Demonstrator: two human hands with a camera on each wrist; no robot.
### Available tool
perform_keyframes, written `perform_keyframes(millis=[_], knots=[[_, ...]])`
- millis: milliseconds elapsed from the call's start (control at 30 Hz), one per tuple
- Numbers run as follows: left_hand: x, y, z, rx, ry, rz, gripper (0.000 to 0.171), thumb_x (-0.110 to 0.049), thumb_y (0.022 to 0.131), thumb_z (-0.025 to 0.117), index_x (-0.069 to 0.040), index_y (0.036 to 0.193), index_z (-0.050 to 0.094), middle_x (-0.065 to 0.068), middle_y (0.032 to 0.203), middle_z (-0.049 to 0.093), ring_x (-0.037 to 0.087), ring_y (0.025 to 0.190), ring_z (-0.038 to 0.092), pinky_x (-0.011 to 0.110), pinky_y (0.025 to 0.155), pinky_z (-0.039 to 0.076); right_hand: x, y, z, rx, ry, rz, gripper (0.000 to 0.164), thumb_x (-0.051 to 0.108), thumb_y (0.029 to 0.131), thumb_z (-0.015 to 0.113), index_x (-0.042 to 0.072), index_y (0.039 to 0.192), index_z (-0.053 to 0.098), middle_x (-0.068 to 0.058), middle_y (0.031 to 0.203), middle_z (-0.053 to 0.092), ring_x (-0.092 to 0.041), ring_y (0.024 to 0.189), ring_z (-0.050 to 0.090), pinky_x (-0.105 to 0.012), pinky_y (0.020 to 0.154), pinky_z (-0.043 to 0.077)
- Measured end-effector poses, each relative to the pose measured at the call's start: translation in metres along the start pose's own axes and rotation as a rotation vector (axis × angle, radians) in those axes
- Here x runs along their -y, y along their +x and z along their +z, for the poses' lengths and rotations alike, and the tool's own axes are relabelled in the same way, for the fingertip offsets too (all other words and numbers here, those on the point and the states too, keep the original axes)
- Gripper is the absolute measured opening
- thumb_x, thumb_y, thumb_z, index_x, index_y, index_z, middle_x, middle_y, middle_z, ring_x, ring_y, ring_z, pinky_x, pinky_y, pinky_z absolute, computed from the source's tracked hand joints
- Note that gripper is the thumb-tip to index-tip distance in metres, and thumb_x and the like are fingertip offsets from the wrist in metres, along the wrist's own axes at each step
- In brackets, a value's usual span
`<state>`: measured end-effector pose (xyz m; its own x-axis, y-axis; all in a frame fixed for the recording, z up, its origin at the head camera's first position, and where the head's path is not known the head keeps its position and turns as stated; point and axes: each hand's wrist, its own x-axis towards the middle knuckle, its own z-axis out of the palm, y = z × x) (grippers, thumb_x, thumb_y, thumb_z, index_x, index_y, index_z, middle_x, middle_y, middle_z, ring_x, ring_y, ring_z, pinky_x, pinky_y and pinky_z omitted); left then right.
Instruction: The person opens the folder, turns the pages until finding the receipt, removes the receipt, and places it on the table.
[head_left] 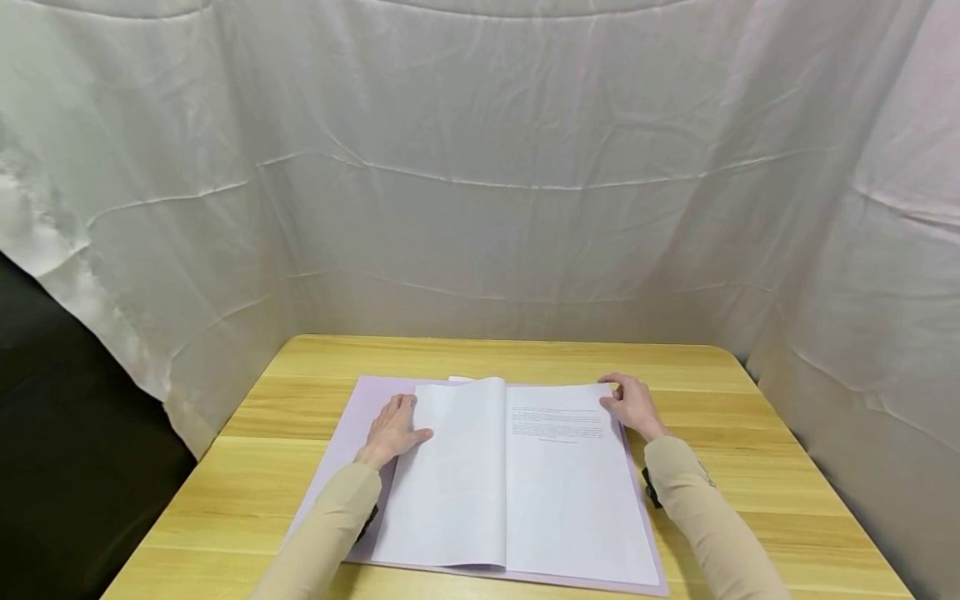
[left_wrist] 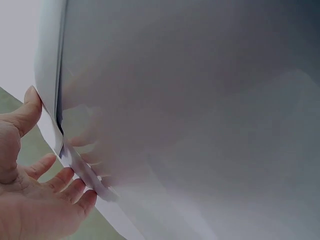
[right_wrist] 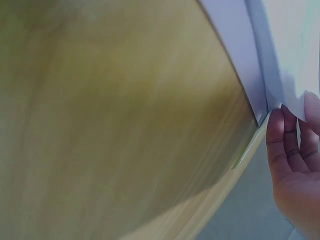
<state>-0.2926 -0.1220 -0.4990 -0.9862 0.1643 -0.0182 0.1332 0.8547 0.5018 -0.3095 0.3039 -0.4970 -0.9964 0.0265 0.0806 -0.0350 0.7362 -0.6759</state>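
Observation:
A document with white pages (head_left: 570, 508) lies spread on a pale purple folder (head_left: 341, 454). Its left side (head_left: 457, 483) is blank and bulges up near the fold; the right page carries a few lines of small print near the top. My left hand (head_left: 390, 432) rests at the left sheets' outer edge, thumb on the paper, fingers extended along the edge in the left wrist view (left_wrist: 50, 195). At the top right corner of the right page, my right hand (head_left: 632, 406) pinches the sheet between thumb and fingers, as the right wrist view shows (right_wrist: 297, 155).
The folder lies on a light wooden table (head_left: 225, 500) near its front edge. A small white paper edge (head_left: 461, 379) sticks out above the pages. Grey-white curtains (head_left: 525, 233) enclose the back and sides, and a black surface (head_left: 67, 450) shows at the left.

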Motion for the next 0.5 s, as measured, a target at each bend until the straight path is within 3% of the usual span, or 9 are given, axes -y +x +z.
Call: perform_keyframes(millis=[500], knots=[[0.0011,0.0,-0.0011,0.022,-0.02,0.018,0.069,-0.022,0.092,0.075,0.007,0.145,0.042,0.03,0.149,0.043,0.048,0.138,0.042,0.063,0.114,0.037,-0.0013,-0.0025,0.0022,-0.057,-0.05,-0.052,0.026,0.004,0.095,0.06,0.003,0.121,0.059,-0.003,0.065,0.042,-0.015,0.056,0.039,-0.025,0.053,0.031]])
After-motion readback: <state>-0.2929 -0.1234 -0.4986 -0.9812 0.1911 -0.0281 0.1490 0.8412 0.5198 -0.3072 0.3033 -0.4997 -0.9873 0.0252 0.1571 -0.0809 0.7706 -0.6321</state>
